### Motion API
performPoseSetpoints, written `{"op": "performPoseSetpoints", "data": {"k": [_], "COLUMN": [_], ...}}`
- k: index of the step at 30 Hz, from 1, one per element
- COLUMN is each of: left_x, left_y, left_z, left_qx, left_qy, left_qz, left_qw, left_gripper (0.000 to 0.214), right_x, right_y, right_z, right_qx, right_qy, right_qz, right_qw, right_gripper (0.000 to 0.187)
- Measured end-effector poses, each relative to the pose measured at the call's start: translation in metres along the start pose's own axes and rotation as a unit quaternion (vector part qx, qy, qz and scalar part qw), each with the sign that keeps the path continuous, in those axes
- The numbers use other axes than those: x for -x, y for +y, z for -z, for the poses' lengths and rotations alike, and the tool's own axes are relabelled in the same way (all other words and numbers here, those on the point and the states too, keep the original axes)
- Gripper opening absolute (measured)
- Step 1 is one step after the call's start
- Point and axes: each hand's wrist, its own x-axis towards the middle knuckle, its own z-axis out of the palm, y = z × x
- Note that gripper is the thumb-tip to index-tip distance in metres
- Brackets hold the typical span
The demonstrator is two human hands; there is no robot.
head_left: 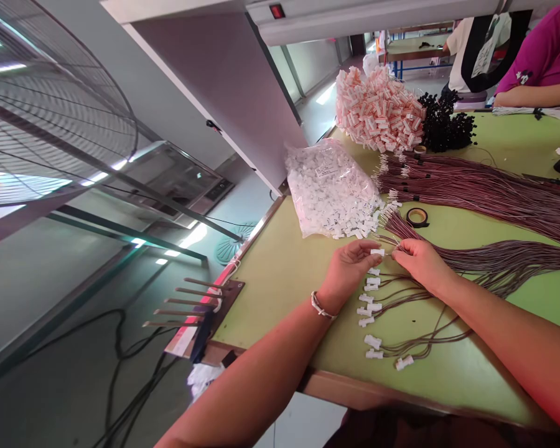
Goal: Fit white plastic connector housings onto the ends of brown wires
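Observation:
Between the thumb and fingers of my left hand [350, 264] is a small white plastic connector housing [378, 252]. My right hand [415, 261] pinches a thin wire [390, 254] close to its end, which points at the housing; whether the tip sits inside is too small to tell. Below my hands, several white connectors [372, 341] fitted on brown wires lie in a rough column on the green table [280, 298]. A bundle of brown wires [485, 256] runs off to the right beside my right hand.
An open plastic bag of white housings [329, 186] lies beyond my left hand. Behind it are heaps of pinkish-white connectors [378, 112] and black parts [445, 121]. Tape rolls [417, 217] and more wire bundles [485, 186] lie rightward. A pronged rack [224, 305] stands at the left edge. A person [541, 56] sits opposite.

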Motion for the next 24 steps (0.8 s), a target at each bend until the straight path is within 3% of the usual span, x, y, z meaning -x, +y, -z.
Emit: {"op": "performPoseSetpoints", "data": {"k": [3,19,24], "left_x": [-0.0007,-0.0012,-0.0002], "left_y": [0.0017,0.0035,0.0023], "left_z": [0.0032,0.0066,0.0025], "left_qx": [-0.020,-0.002,-0.005], "left_qy": [-0.016,-0.090,-0.079], "left_qz": [-0.001,0.062,0.061], "left_qw": [1.000,0.994,0.995], "left_gripper": [0.036,0.026,0.025], "right_x": [-0.0004,-0.0008,-0.0016], "right_y": [-0.0004,0.0020,0.0051], "right_z": [0.0005,-0.0005,-0.0033], "right_qx": [0.010,0.062,0.093], "right_qy": [0.012,-0.014,0.001], "right_qz": [0.009,0.051,0.070], "right_qw": [1.000,0.997,0.993], "right_gripper": [0.019,0.020,0.019]}}
